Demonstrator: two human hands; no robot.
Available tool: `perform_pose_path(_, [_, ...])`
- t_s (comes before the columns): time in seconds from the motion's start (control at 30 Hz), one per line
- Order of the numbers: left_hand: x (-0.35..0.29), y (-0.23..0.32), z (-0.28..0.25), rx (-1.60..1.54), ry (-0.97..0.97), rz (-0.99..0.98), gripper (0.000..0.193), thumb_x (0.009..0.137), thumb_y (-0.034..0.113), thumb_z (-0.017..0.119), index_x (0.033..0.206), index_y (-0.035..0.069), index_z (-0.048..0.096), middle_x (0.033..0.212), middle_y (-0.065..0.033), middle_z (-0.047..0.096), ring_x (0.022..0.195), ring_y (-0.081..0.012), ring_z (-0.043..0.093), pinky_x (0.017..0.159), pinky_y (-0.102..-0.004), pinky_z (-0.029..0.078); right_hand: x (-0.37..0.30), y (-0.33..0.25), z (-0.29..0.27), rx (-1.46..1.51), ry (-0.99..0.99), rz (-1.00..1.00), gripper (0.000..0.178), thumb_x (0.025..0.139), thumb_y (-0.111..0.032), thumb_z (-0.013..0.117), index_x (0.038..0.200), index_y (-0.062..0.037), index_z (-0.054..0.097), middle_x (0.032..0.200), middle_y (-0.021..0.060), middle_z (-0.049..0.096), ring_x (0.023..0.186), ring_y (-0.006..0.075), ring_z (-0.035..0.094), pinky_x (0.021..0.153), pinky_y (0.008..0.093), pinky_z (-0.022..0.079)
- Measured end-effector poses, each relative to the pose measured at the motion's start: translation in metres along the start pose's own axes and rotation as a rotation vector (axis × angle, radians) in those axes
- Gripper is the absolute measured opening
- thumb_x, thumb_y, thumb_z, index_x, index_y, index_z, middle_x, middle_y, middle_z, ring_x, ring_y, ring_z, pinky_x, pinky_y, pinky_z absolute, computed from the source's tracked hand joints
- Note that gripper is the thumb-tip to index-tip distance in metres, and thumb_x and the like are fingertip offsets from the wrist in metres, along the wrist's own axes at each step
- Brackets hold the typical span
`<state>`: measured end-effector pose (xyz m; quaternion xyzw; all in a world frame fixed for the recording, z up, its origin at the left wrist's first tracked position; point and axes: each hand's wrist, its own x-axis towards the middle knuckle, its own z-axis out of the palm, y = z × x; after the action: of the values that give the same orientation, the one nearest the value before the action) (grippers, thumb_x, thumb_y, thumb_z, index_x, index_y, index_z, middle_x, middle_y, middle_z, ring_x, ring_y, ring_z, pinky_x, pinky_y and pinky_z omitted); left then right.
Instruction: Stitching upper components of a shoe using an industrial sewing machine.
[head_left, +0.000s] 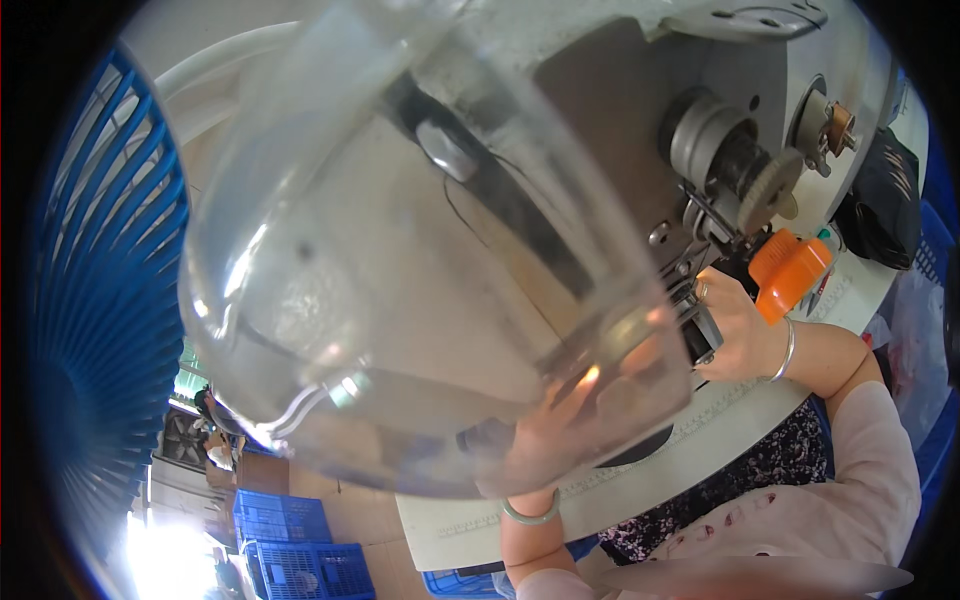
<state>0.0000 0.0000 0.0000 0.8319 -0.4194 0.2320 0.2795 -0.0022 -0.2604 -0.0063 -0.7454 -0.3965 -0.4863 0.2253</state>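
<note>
A sewing machine (620,120) fills the upper right, with a large clear plastic cover (330,250) in front of it. My right hand (740,325), with a ring and a silver bangle, is at the metal presser foot area (700,330). Its fingers are bent in, and their tips and anything between them are hidden by the machine. Behind the cover, my left hand (545,430) reaches from the lower edge toward the same area, a pale bangle on its wrist. Glare and blur through the plastic hide how its fingers lie. A dark flat piece (640,450) shows below, between the hands.
An orange plastic part (790,272) sits just above my right wrist. The white table (460,515) has a ruler strip along its near edge. A blue fan grille (110,250) stands close at left; blue crates (310,570) are on the floor. A black bag-like item (885,200) lies far right.
</note>
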Motion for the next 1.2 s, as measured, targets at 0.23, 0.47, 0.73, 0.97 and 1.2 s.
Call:
perform_pose_path(0.23, [0.011, 0.006, 0.005, -0.043, 0.060, 0.046, 0.050, 0.062, 0.015, 0.094, 0.106, -0.001, 0.075, 0.117, -0.0155, 0.067, 0.102, -0.0328, 0.065, 0.088, -0.0393, 0.053, -0.002, 0.001, -0.002, 0.015, -0.036, 0.038, 0.015, 0.070, -0.014, 0.071, 0.085, -0.0153, 0.072, 0.101, -0.0014, 0.063, 0.098, 0.0198, 0.062, 0.091, 0.0408, 0.050])
perform_pose_path(0.47, [0.011, 0.004, 0.005, -0.069, 0.084, 0.033, 0.051, 0.063, 0.016, 0.094, 0.107, -0.001, 0.074, 0.116, -0.0151, 0.067, 0.100, -0.0325, 0.063, 0.088, -0.0393, 0.051, -0.002, 0.000, 0.002, 0.003, -0.056, 0.058, 0.012, 0.071, -0.016, 0.071, 0.083, -0.0155, 0.071, 0.104, -0.0015, 0.064, 0.100, 0.0205, 0.061, 0.092, 0.0417, 0.051])
perform_pose_path(0.73, [0.011, 0.008, 0.008, 0.038, 0.049, 0.057, 0.048, 0.066, 0.015, 0.092, 0.108, 0.000, 0.074, 0.113, -0.0151, 0.067, 0.097, -0.0340, 0.063, 0.084, -0.0397, 0.053, -0.007, 0.005, 0.002, 0.048, -0.058, 0.072, 0.015, 0.070, -0.014, 0.074, 0.084, -0.0151, 0.069, 0.105, -0.0014, 0.063, 0.100, 0.0213, 0.060, 0.087, 0.0400, 0.051])
perform_pose_path(0.97, [0.019, 0.020, 0.017, 0.038, 0.052, 0.029, 0.045, 0.068, 0.016, 0.090, 0.107, 0.001, 0.075, 0.111, -0.0145, 0.068, 0.095, -0.0350, 0.062, 0.082, -0.0404, 0.054, -0.013, 0.014, -0.002, 0.094, -0.091, 0.055, 0.018, 0.070, -0.010, 0.074, 0.086, -0.0144, 0.068, 0.104, -0.0012, 0.064, 0.091, 0.0238, 0.061, 0.087, 0.0407, 0.049])
perform_pose_path(1.2, [0.016, 0.018, 0.017, 0.089, 0.046, 0.072, 0.044, 0.069, 0.016, 0.089, 0.108, 0.001, 0.076, 0.110, -0.0135, 0.068, 0.096, -0.0349, 0.062, 0.082, -0.0404, 0.054, -0.013, 0.019, 0.000, 0.189, -0.062, 0.071, 0.021, 0.069, -0.005, 0.074, 0.088, -0.0139, 0.069, 0.102, -0.0021, 0.066, 0.088, 0.0254, 0.061, 0.086, 0.0438, 0.050])
